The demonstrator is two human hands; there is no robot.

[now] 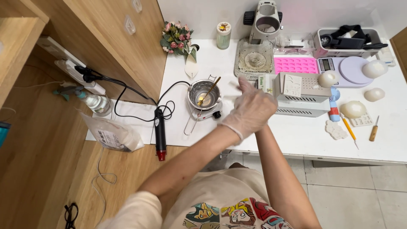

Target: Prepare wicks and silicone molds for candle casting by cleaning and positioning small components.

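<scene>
Our gloved left hand (250, 108) hovers, fingers spread, beside the small pot (204, 94) warming on the white surface (296, 135); our right hand hides behind it, fingers unseen.

A small craft workroom is showing itself here: a white worktable (296, 140) is carrying a melting pot (204, 94) on a little hotplate, a pink silicone mould (295, 65), a digital scale (339, 68), a magnifier stand (266, 19) and carving tools (373, 129), with wooden cabinets (106, 46) standing alongside.
</scene>
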